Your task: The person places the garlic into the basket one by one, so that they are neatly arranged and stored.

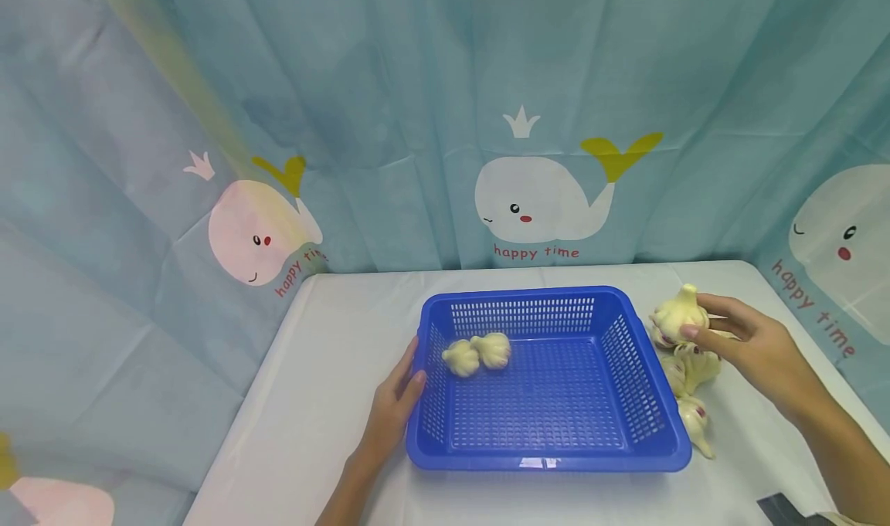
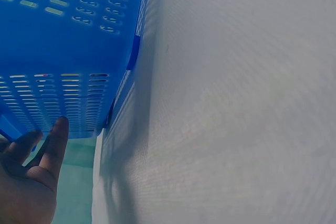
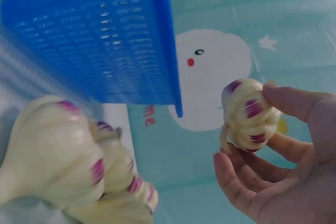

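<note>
In the head view my right hand [image 1: 754, 344] pinches a garlic bulb [image 1: 677, 317] between thumb and fingers, its stem pointing up, beside the basket's right rim. The right wrist view shows this bulb's purple streaks, with the thumb and fingertips at its sides. A blue plastic basket [image 1: 531, 464] with slotted walls stands in front of me. Two garlic bulbs [image 1: 494, 351] lie side by side in its back left part. My left hand [image 1: 391, 410] rests against the basket's left side, its fingers fairly straight along the outer wall.
Several more garlic bulbs [image 1: 694, 422] lie heaped on the white table [image 1: 334, 356] right of the basket, close against its wall. A blue-green curtain [image 1: 410, 217] with whale prints hangs behind the table and along both sides.
</note>
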`<action>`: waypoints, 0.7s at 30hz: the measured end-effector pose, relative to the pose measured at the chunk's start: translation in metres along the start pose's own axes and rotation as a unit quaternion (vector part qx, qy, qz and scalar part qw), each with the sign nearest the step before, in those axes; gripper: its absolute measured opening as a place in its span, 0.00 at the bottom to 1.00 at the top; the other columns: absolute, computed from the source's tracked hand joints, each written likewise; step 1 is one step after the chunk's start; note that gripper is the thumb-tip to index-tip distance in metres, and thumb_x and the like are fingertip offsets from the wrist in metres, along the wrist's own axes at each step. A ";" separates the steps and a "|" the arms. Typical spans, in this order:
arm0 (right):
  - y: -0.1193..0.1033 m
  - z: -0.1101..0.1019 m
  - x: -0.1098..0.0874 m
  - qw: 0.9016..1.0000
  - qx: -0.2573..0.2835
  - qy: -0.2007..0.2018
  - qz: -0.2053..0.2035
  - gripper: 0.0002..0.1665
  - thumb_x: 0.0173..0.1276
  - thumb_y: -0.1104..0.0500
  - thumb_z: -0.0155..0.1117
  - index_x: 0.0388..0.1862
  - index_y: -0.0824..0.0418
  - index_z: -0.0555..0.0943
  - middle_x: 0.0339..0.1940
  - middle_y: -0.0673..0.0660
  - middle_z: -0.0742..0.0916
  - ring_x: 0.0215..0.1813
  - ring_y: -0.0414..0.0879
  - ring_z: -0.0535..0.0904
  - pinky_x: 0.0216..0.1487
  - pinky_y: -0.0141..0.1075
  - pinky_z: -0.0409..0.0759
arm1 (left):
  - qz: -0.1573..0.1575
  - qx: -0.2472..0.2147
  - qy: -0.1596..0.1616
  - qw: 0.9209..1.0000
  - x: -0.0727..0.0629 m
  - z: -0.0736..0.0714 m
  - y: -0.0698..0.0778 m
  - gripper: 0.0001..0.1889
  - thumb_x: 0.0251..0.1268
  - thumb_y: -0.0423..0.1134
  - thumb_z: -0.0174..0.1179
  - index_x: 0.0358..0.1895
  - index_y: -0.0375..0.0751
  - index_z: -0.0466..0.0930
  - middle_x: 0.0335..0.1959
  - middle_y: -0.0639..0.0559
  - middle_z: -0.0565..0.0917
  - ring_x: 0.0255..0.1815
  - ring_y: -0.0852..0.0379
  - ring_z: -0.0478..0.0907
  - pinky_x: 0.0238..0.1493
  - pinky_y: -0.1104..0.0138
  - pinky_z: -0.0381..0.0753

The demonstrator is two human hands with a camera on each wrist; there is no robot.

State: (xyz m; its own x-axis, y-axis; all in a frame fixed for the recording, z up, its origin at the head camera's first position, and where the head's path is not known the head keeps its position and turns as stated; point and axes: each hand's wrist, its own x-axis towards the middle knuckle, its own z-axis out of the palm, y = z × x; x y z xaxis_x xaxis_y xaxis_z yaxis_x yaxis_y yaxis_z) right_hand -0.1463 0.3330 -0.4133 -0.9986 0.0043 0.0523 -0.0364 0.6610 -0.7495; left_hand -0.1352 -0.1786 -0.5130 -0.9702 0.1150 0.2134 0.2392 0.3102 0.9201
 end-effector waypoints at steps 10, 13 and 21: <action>-0.019 0.005 0.007 1.000 0.021 0.006 -0.023 0.41 0.78 0.46 0.68 0.84 0.54 0.66 0.71 0.59 0.77 0.53 0.17 0.71 0.52 0.39 0.86 | -0.008 0.005 0.004 1.000 0.001 0.000 0.001 0.31 0.86 0.46 0.51 0.86 0.53 0.58 0.85 0.55 0.62 0.86 0.54 0.57 0.78 0.76 0.56; -0.024 0.008 0.009 0.999 0.027 0.008 -0.028 0.41 0.77 0.46 0.69 0.83 0.53 0.67 0.70 0.57 0.78 0.53 0.19 0.73 0.44 0.21 0.78 | -0.009 0.003 0.003 1.000 0.001 0.000 0.001 0.31 0.86 0.46 0.51 0.86 0.53 0.58 0.85 0.55 0.62 0.85 0.53 0.57 0.78 0.76 0.57; -0.040 0.016 0.014 0.998 0.044 0.000 -0.033 0.42 0.78 0.45 0.67 0.84 0.56 0.65 0.74 0.68 0.77 0.50 0.19 0.77 0.41 0.29 0.81 | -0.005 0.000 0.004 1.000 0.001 0.000 0.001 0.31 0.86 0.45 0.52 0.86 0.50 0.58 0.85 0.53 0.62 0.85 0.53 0.57 0.78 0.76 0.57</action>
State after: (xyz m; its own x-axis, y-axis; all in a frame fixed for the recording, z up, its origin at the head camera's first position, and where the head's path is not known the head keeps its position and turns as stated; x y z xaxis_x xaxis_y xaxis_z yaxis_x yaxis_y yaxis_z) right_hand -0.1591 0.2946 -0.3927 -0.9939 -0.0366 0.1037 -0.1052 0.5908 -0.7999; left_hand -0.1356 -0.1787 -0.5123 -0.9729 0.1046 0.2061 0.2288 0.3110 0.9225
